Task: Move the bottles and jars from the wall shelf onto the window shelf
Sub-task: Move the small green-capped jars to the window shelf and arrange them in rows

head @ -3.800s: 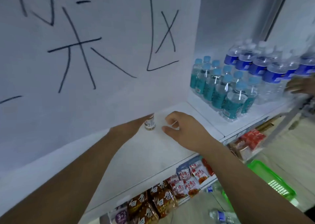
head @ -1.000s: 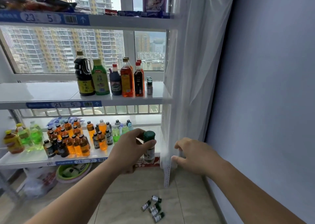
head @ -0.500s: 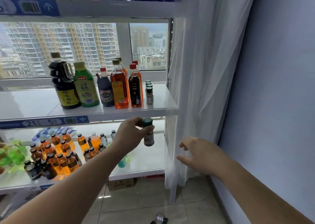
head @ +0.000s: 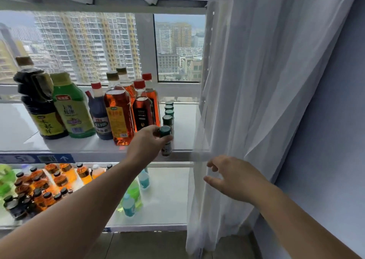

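My left hand (head: 147, 143) grips a small jar with a dark green lid (head: 165, 140) at the front edge of the white window shelf (head: 183, 128). Directly behind it stands a row of several like jars (head: 168, 112) running back toward the window. To their left are amber oil bottles (head: 118, 116), a dark red-capped bottle (head: 99, 116), a green bottle (head: 72, 110) and a big black soy bottle (head: 37, 101). My right hand (head: 233, 176) hovers empty with relaxed fingers, lower right, near the shelf post.
A sheer white curtain (head: 256, 101) hangs right of the shelf post, against a grey-blue wall (head: 325, 140). The lower shelf (head: 167, 199) holds many small orange and dark drink bottles (head: 39, 183) and green and teal bottles (head: 132, 195).
My left hand has lifted the green-lidded jar from below the shelf edge up to the shelf's front, in line with the jar row. The view has moved closer to the shelf.
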{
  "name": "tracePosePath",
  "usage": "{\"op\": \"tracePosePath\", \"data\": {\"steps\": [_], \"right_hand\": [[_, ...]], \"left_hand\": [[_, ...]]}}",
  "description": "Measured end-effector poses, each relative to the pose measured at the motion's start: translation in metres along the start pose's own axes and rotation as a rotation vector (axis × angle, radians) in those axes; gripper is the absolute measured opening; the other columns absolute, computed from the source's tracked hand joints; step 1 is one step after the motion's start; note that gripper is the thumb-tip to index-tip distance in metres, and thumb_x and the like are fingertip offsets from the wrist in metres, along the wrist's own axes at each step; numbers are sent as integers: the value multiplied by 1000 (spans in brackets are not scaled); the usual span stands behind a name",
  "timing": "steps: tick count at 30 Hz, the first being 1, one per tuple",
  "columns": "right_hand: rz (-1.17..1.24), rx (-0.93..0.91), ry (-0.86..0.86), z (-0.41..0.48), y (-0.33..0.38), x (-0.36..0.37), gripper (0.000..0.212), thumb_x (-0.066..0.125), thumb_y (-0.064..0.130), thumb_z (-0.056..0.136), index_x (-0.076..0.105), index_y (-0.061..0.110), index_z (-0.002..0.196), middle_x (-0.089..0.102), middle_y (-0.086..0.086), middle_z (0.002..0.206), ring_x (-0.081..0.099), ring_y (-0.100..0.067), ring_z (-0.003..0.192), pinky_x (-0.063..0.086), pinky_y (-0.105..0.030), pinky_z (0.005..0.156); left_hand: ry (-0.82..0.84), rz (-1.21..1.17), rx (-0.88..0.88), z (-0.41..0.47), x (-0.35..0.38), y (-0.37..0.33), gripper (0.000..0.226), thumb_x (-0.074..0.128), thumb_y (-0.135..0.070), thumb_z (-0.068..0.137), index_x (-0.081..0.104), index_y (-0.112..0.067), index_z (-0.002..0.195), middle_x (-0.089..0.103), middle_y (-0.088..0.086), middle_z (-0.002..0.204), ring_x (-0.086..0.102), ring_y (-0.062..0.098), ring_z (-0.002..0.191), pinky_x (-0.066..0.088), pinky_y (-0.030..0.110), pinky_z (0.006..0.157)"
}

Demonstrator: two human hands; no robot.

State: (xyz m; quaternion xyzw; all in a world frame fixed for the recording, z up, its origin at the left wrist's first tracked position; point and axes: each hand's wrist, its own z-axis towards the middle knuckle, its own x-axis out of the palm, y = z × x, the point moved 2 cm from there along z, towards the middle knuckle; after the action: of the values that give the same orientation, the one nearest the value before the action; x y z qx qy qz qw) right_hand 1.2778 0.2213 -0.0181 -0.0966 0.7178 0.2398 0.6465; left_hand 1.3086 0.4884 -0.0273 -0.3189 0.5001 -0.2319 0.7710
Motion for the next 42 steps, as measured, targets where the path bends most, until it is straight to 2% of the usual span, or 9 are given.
{"op": "tracePosePath", "data": {"steps": [2,5,12,17,26,31,34,38,42], "right_hand": [[1,-9,12,15,-8,1,52,56,61,97,55,31,139,65,11,133,65,-12,115,56,-36,97],[15,-19,34,31,-16,5,52,57,61,96,55,31,138,66,12,131,65,-10,114,55,-35,96],[19,-31,54,53,-25,9,50,57,60,97,55,32,138,65,13,130,63,-8,114,53,-32,95],[40,-37,56,57,-27,10,48,58,59,97,56,32,137,65,13,129,63,-8,114,54,-32,95],[76,-42,62,50,-26,17,49,60,58,97,56,31,137,65,12,131,65,-9,113,55,-31,95],[101,-55,56,45,-24,24,48,61,58,97,55,32,136,65,13,128,65,-8,110,56,-30,93],[123,-59,69,44,-19,33,46,62,58,96,56,33,134,66,13,127,65,-7,107,57,-30,93],[124,-46,98,35,-13,48,46,62,54,97,57,30,135,66,11,129,66,-10,109,53,-24,88],[123,5,159,21,-9,74,48,61,55,97,56,29,137,66,10,130,65,-12,110,55,-31,93]], "left_hand": [[-16,5,-14,11,7,4,41,76,-48,88,72,-19,118,76,-7,103,70,9,91,61,41,81],[-38,78,-21,22,16,9,41,75,-48,89,72,-18,117,76,-6,101,68,10,86,59,36,75],[-90,137,-33,40,25,14,38,74,-48,90,73,-19,114,77,-3,98,70,18,87,59,42,79],[-89,167,-14,44,30,12,41,72,-48,92,71,-16,118,76,-1,103,69,17,90,57,34,72],[-90,165,13,42,31,15,45,75,-46,90,70,-13,120,76,2,109,67,17,94,55,33,77],[-134,209,23,22,21,20,62,75,-48,90,58,-11,137,66,3,117,62,19,103,52,31,81],[-152,222,55,-2,14,24,51,71,-47,92,56,-18,131,59,-2,113,61,14,95,54,28,73],[-73,267,48,-39,10,41,44,72,-45,92,56,-22,126,58,-6,110,61,6,79,56,29,69],[95,309,51,-81,15,71,36,70,-44,93,57,-28,122,60,-11,109,61,5,83,43,19,64]]}}
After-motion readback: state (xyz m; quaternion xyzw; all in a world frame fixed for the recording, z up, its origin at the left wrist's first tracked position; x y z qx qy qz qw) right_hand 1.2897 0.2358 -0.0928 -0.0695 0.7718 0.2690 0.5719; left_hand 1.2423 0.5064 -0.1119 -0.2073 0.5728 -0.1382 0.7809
